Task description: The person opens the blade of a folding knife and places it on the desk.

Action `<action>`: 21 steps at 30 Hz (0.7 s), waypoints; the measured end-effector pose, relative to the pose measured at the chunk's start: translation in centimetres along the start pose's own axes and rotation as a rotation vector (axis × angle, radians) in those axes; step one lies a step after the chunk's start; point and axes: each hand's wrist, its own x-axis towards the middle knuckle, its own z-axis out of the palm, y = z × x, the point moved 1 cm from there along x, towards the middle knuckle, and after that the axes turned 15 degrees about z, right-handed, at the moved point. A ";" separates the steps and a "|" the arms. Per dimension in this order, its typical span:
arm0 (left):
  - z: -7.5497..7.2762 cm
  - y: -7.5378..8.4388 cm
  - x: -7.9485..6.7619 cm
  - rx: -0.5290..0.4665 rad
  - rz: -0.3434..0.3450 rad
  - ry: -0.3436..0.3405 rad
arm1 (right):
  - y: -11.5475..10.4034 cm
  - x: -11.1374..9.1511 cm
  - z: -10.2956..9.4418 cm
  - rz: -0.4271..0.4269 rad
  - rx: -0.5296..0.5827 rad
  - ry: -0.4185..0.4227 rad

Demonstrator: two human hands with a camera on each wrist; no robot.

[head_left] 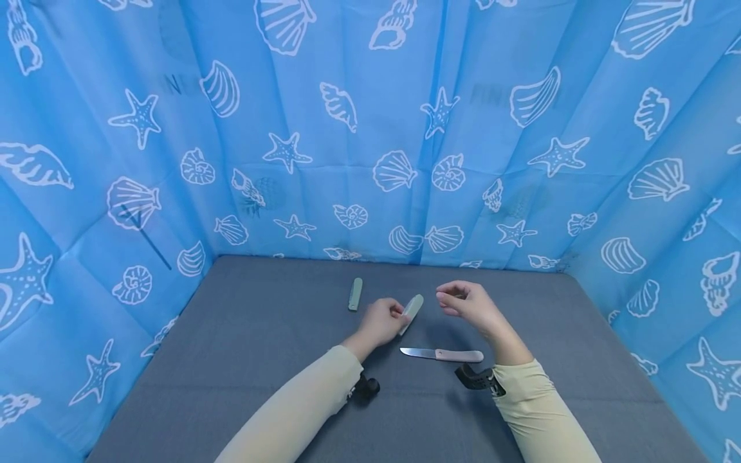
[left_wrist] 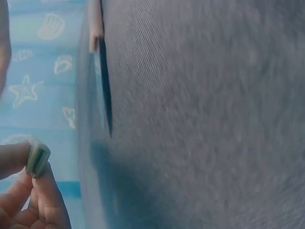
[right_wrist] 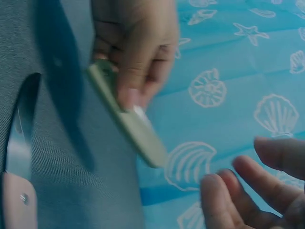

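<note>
A folded knife with a light green handle (head_left: 413, 308) is pinched between the thumb and fingers of my left hand (head_left: 382, 323), lifted off the table. In the right wrist view, the green folding knife (right_wrist: 125, 114) is tilted, and a bit of bright blade shows beside the thumb. My right hand (head_left: 471, 307) hovers just to its right, fingers loosely bent and holding nothing. Below both hands lies an opened knife (head_left: 457, 355) with a pale pink handle, its blade pointing left. A second green folded knife (head_left: 356, 294) lies farther back, left of my left hand.
The grey cloth-covered table (head_left: 260, 360) runs back to a blue curtain (head_left: 359, 128) printed with white shells and starfish, which also hangs along both sides. A dark wrist camera (head_left: 366, 388) sits at the left wrist, and a black strap mount (head_left: 480, 378) at the right.
</note>
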 end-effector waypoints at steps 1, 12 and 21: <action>0.0 0.2 -0.1 -0.005 0.006 0.002 | 0.1 0.2 0.3 0.001 0.007 0.026; -0.2 1.9 -1.2 -0.090 0.032 0.017 | 1.1 1.2 1.9 -0.010 0.055 0.148; -0.4 2.3 -1.9 -0.189 0.070 0.023 | 1.8 1.6 3.0 -0.002 0.068 0.121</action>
